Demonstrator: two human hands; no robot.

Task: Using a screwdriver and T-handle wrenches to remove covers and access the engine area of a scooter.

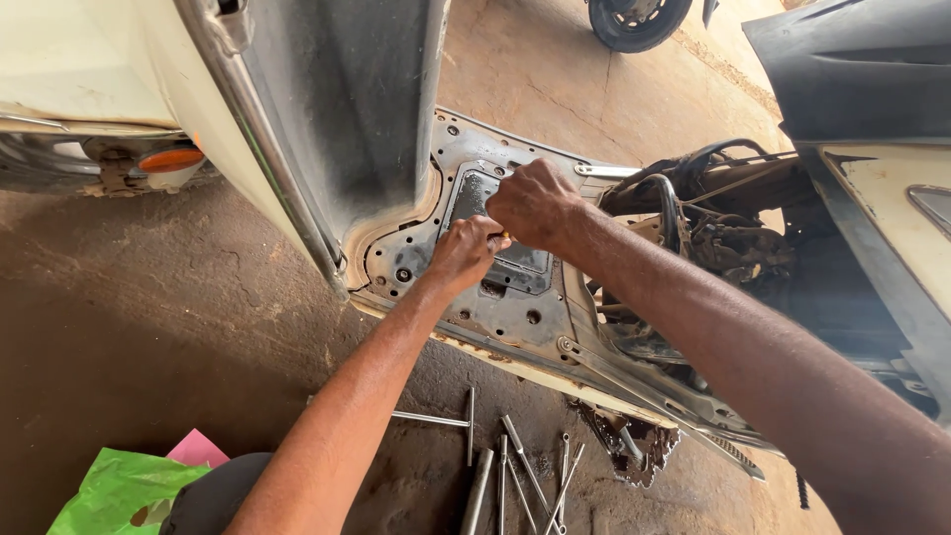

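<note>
1. Floorboard panel (495, 297) of the stripped scooter lies tilted in front of me, between the cream body (99, 59) on my left and the exposed engine bay (713, 248) on my right.
2. My left hand (464, 253) is closed, knuckles on the dark square plate (515, 260) at the panel's middle. My right hand (535, 203) is fisted just above it; a sliver of yellow handle shows between them, tool tip hidden.
3. Panel looks like stiff, rusty sheet metal with sharp edges, probably fairly heavy; best gripped along the folded rim.
4. Nearest me on the dirt floor: T-handle wrench (446, 420), loose spanners (525, 476), green bag (114, 490).
5. Cables and hoses (674, 198) crowd the right edge.
6. Far off, a tyre (634, 20).
</note>
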